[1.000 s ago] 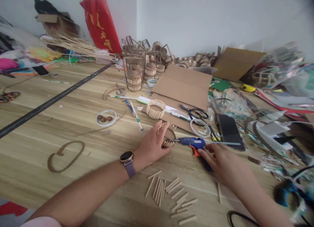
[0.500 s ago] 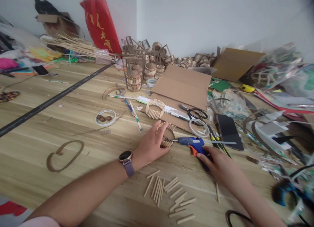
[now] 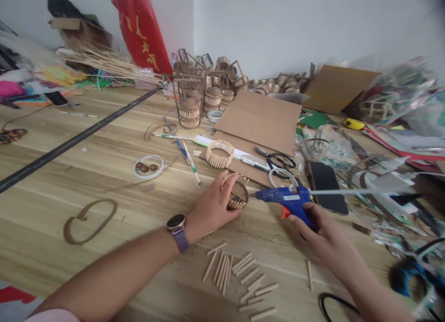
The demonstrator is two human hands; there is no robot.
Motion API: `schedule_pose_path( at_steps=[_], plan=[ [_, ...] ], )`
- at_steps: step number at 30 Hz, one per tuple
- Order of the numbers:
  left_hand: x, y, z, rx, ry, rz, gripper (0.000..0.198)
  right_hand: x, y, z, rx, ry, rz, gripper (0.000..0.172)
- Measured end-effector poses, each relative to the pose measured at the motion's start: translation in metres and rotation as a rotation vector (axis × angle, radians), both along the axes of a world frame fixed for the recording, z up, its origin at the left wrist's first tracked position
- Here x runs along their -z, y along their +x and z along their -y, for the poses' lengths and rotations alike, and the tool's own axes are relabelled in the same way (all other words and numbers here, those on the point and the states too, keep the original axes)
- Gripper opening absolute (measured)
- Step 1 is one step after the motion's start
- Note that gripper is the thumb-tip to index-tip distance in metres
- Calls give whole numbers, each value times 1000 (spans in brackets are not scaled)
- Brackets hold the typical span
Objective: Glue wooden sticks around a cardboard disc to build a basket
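Observation:
My left hand [image 3: 211,205] grips a ring of short wooden sticks [image 3: 238,202] on the table, with fingers along its left side. Dark printed characters show within that ring. In my right hand [image 3: 321,229] is a blue glue gun [image 3: 289,197] with an orange trigger and a long pale glue stick at its back. The gun's nozzle points left, close to the right side of the ring. A second, paler stick ring [image 3: 219,160] stands just beyond my left hand. Loose wooden sticks [image 3: 225,271] are scattered in front of me.
Black-handled scissors [image 3: 278,162], a cardboard sheet [image 3: 259,115] and a phone [image 3: 327,187] lie beyond the gun. Small stick buckets [image 3: 189,111] stand at the back. To the left are a white ring [image 3: 135,172] around brown discs and a brown strip loop [image 3: 69,234].
My right hand has drawn the glue gun slightly right and up, so its nozzle sits a little away from the ring. My left hand has stayed in place on the ring.

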State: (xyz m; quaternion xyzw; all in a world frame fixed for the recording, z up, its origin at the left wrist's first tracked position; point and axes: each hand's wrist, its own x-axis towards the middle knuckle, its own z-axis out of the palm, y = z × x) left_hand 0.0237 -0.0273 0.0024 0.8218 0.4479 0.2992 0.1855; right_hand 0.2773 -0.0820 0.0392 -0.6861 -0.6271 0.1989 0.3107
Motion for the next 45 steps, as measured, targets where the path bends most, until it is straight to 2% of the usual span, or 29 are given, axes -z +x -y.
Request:
schedule_pose_path(
  at_steps=[4, 9, 18, 29, 45],
  plan=[
    [0, 0, 0, 11, -12, 8, 92, -3, -2, 2, -11, -78, -110, 25],
    [1, -1, -1, 9, -14, 15, 92, 6, -7, 4, -88, -178, -223, 35],
    [6, 0, -2, 14, -5, 32, 90, 8, -14, 6, -256, -226, -86, 44],
    [6, -1, -2, 29, 12, -5, 87, 7, -23, 9, -310, -113, 39, 35],
    [4, 0, -1, 26, 10, -9, 91, 15, -22, 10, -316, -82, 60, 35]
  ],
)
